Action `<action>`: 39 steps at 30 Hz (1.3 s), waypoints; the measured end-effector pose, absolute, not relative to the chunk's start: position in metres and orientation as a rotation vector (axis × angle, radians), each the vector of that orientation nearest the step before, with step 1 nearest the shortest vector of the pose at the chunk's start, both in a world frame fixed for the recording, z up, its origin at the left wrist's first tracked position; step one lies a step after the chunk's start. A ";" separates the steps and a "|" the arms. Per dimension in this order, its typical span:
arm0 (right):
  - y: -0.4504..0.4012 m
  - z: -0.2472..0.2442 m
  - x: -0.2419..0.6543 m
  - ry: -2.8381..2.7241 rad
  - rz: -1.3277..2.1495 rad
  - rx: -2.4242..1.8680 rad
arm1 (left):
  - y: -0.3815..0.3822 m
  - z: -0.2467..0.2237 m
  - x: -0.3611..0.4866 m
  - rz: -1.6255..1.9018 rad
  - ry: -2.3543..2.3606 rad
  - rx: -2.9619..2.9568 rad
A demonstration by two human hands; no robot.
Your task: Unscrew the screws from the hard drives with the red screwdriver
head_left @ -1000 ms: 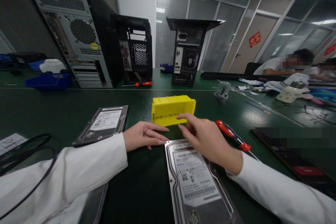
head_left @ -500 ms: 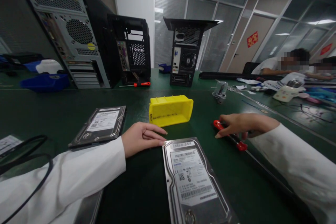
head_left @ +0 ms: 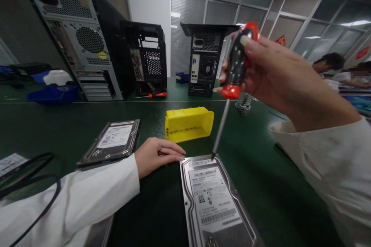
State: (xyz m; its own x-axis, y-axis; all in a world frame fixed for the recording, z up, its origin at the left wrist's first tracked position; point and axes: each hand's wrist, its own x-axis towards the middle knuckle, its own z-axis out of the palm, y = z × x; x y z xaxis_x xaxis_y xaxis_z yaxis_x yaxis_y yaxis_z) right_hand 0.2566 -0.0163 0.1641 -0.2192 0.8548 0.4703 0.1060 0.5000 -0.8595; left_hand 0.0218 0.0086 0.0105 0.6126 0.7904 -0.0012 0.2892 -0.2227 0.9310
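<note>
A silver hard drive (head_left: 216, 200) with a white label lies flat at the lower centre. My left hand (head_left: 159, 156) rests at its far left corner, fingertips touching the edge, fingers stretched out with nothing held. My right hand (head_left: 261, 65) is raised above the drive, wrapped round the red and black handle of a screwdriver (head_left: 236, 61). The shaft points down, and its tip is at the drive's far edge, near the right corner; contact is hard to tell. Another hard drive (head_left: 116, 139) lies to the left, beyond my left sleeve.
A yellow bin (head_left: 189, 125) lies on its side beyond the drive. Computer cases (head_left: 92, 46) stand at the back, with a small red screwdriver (head_left: 157, 95) before them. Black cables (head_left: 29, 181) curl at lower left. A clear cup (head_left: 244, 104) and people (head_left: 327, 65) are at right.
My right hand has lifted the long screwdriver off the table, swung it upright and brought it left over the drive. My left hand has stayed at the drive's corner.
</note>
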 end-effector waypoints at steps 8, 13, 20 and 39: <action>0.010 0.134 0.201 -1.934 0.764 -0.712 | 0.011 0.009 0.017 0.538 0.843 1.699; 0.024 0.115 0.207 -1.883 0.941 -0.715 | 0.015 0.008 0.016 0.525 0.824 1.666; 0.027 0.118 0.211 -1.733 1.037 -0.688 | 0.012 0.012 0.017 0.498 0.869 1.665; 0.030 0.111 0.210 -1.791 1.040 -0.601 | 0.010 0.015 0.017 0.475 0.913 1.707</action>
